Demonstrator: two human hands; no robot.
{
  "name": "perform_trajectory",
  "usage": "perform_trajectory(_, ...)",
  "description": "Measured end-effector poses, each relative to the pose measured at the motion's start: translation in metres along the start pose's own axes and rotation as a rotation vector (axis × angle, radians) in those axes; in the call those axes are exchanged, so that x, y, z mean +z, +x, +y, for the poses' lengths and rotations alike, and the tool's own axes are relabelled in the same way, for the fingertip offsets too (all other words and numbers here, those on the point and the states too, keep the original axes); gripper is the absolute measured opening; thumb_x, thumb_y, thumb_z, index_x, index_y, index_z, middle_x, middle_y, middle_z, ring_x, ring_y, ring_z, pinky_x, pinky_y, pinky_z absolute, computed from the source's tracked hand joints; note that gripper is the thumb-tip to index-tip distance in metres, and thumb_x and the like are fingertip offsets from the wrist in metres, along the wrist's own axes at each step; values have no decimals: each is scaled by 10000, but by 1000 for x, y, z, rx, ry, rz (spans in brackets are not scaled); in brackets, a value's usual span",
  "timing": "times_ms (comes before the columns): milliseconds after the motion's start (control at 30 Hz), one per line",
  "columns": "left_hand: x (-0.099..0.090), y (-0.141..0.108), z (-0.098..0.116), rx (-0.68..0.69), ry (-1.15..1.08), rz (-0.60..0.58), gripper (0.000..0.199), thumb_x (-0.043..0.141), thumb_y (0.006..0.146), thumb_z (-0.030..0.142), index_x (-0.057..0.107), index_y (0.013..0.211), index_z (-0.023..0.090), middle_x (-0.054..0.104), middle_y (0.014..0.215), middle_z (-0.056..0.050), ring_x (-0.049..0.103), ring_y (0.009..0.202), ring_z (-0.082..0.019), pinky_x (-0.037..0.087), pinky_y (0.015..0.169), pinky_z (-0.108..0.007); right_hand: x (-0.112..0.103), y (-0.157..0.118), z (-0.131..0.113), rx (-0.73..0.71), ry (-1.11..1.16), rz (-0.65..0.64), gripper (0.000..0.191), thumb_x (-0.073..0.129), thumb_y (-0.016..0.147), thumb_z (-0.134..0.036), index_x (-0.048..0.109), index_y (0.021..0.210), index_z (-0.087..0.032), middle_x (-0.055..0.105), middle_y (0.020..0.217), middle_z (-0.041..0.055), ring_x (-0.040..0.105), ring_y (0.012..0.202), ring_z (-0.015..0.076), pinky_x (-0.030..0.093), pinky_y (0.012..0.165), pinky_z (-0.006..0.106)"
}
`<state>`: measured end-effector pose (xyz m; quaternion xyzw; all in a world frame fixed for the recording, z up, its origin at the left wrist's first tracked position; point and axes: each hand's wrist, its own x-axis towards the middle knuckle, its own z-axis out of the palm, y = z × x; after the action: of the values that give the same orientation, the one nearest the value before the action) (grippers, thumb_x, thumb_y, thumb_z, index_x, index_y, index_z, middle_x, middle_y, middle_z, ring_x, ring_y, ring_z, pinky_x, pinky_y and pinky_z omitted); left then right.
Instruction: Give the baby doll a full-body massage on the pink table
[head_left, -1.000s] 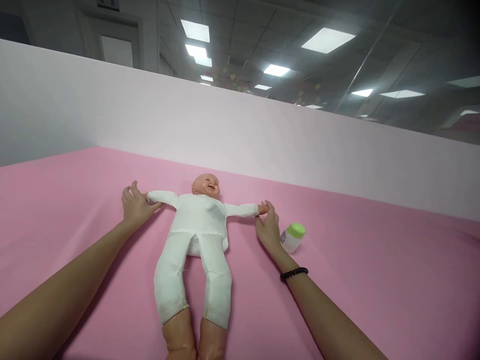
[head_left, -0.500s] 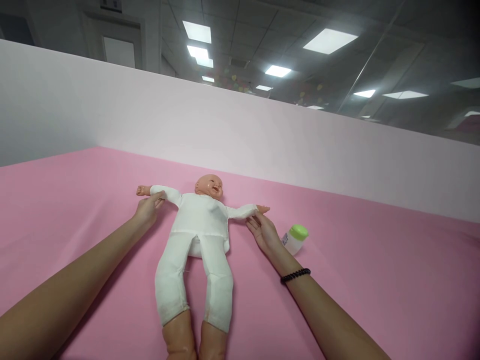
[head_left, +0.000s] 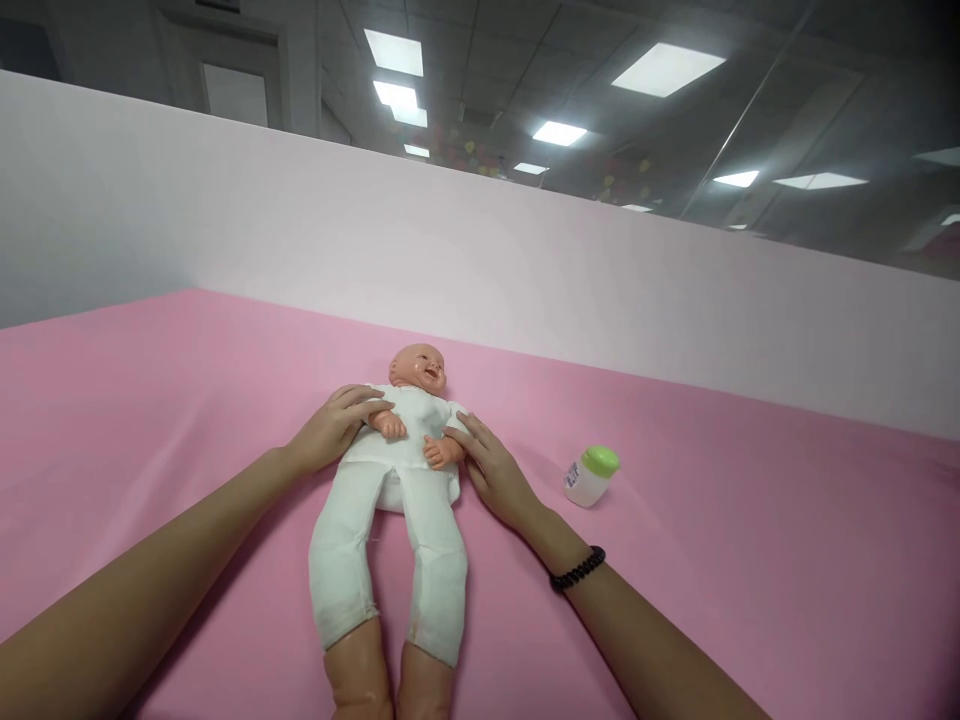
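A baby doll (head_left: pixel 390 425) in a white cloth suit lies on its back, head away from me. Both its forearms are folded in over its belly, the small plastic hands close together. My left hand (head_left: pixel 337 425) holds the doll's arm on the left, fingers over the sleeve near the wrist. On the other side, my right hand (head_left: pixel 499 475) has its fingers curled over the doll's other forearm; the thumb is hidden. A black coiled band (head_left: pixel 577 569) circles my right wrist. The doll's feet are out of view.
A small white bottle with a green cap (head_left: pixel 592 475) lies tilted on the pink surface (head_left: pixel 720 540), right of my right hand. Behind the doll runs a low white wall (head_left: pixel 480 260). Ceiling lights and a door show beyond it.
Both doll arms, stretched out sideways before, are now bent inward onto its belly. My hands have moved inward with them. The doll's body and the bottle stay in place.
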<state>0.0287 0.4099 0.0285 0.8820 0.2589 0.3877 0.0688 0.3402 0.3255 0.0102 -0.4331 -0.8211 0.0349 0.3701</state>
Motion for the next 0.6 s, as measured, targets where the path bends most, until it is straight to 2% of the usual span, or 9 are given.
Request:
perform_trajectory(133, 2, -1, 3, -45, -7, 26, 361, 389, 986, 261, 652, 1233, 249, 612, 1310, -89, 519, 1261, -229, 410, 1105, -430, 2, -1, 0, 16, -21, 14, 501, 393, 968, -137, 526, 1422, -303, 395, 1556, 46, 339, 1462, 221, 315, 1209, 495)
perform_trajectory(233, 8, -2, 2, -201, -195, 112, 351, 505, 954, 334, 579, 1287, 252, 582, 1350, -83, 515, 1281, -231, 409, 1128, -425, 4, 3, -4, 100, 177, 116, 472, 457, 954, -173, 513, 1407, -294, 463, 1506, 46, 394, 1428, 213, 301, 1215, 480)
perform_trajectory(300, 11, 1, -1, -414, -432, 269, 453, 573, 925, 384, 464, 1347, 260, 571, 1345, -91, 554, 1246, -222, 476, 1073, -405, 5, 8, -5, 274, 416, 280, 449, 549, 935, -240, 494, 1380, -269, 527, 1440, 68, 485, 1358, 224, 366, 1178, 476)
perform_trajectory(367, 12, 4, -8, -698, -692, 488, 489, 564, 933, 384, 365, 1358, 246, 580, 1299, -122, 633, 1136, -219, 559, 961, -402, 3, 12, -4, 566, 693, 488, 458, 616, 914, -293, 467, 1346, -255, 588, 1356, 83, 594, 1238, 230, 470, 1092, 470)
perform_trajectory(400, 11, 6, -12, -835, -810, 579, 446, 537, 948, 356, 360, 1334, 221, 594, 1262, -141, 664, 1078, -219, 582, 917, -401, 1, 14, -2, 727, 829, 580, 420, 615, 918, -291, 474, 1311, -243, 618, 1305, 86, 639, 1168, 222, 512, 1048, 454)
perform_trajectory(467, 7, 8, -20, -1027, -989, 667, 298, 473, 971, 276, 418, 1239, 158, 623, 1187, -177, 692, 1019, -226, 595, 898, -402, -4, 16, 4, 974, 1071, 677, 257, 560, 950, -249, 526, 1202, -213, 664, 1206, 86, 687, 1063, 196, 550, 1003, 410)
perform_trajectory(533, 4, 9, -27, -1084, -1075, 672, 197, 446, 975, 239, 480, 1133, 127, 638, 1157, -198, 686, 1055, -239, 582, 942, -400, -8, 16, 9, 1074, 1235, 702, 140, 514, 978, -236, 569, 1102, -201, 690, 1136, 80, 702, 1012, 179, 563, 988, 376)
perform_trajectory(600, 3, 8, -31, -1077, -1091, 666, 172, 462, 973, 256, 504, 1081, 129, 644, 1152, -200, 677, 1082, -251, 576, 965, -408, -10, 15, 12, 1072, 1298, 708, 130, 524, 987, -268, 585, 1083, -205, 700, 1108, 70, 706, 997, 175, 571, 977, 365)
